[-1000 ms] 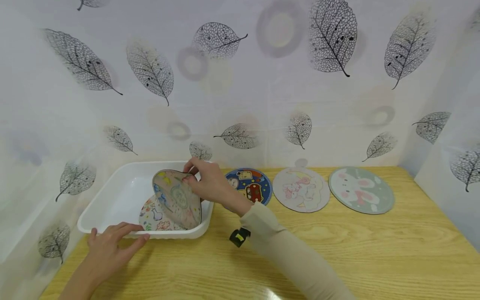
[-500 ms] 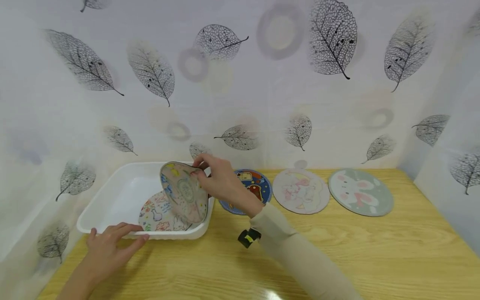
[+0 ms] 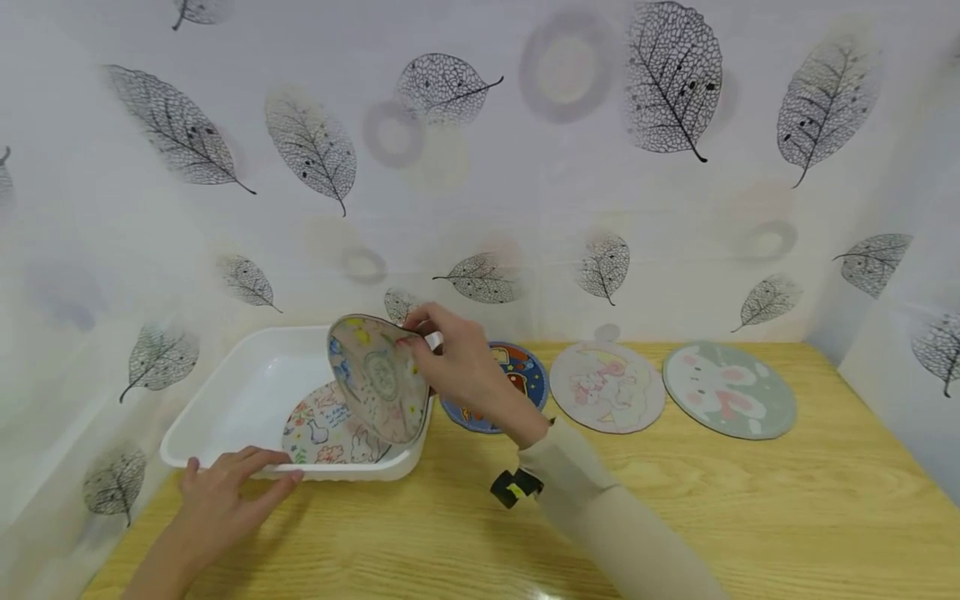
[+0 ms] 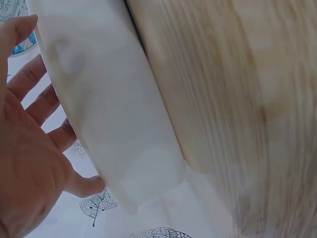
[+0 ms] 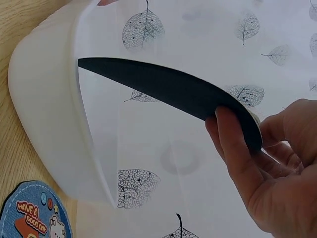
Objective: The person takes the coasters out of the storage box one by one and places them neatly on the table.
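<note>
Left hand: on my feed the left hand point(image 3: 221, 498) rests at the near rim of the tub, fingers spread and laid over the edge; it pinches nothing that I can make out.
Right hand: I see the right hand point(image 3: 468, 367) clamped on the held mat, thumb on one face and fingers on the other. The two hands are well apart.
Held mat: the round floral mat point(image 3: 378, 379) hangs from the right fingertips, tilted and slightly bowed, over the tub's right end. Its printed face shows in my head view, its dark back in the right wrist view. I cannot tell whether its lower edge touches anything.
Tub: the white tub point(image 3: 255, 392) sits just beyond the left hand and to the left of the right hand.
Mat in tub: another mat point(image 3: 322, 433), pale with small coloured drawings, lies inside the tub between the hands, partly covered by the held one.
Mat row: the blue mat point(image 3: 534, 383) lies behind the right hand, which hides part of it; the pink mat point(image 3: 606, 387) is just to its right, and the grey-green bunny mat point(image 3: 727, 390) is farther right of that hand.
Right forearm: a beige sleeve point(image 3: 615, 517), with a small black item point(image 3: 516, 489) by the wrist.
Surroundings: I have a wood-grain table point(image 3: 675, 517) under both hands and a leaf-print backdrop point(image 3: 487, 192) beyond them.
</note>
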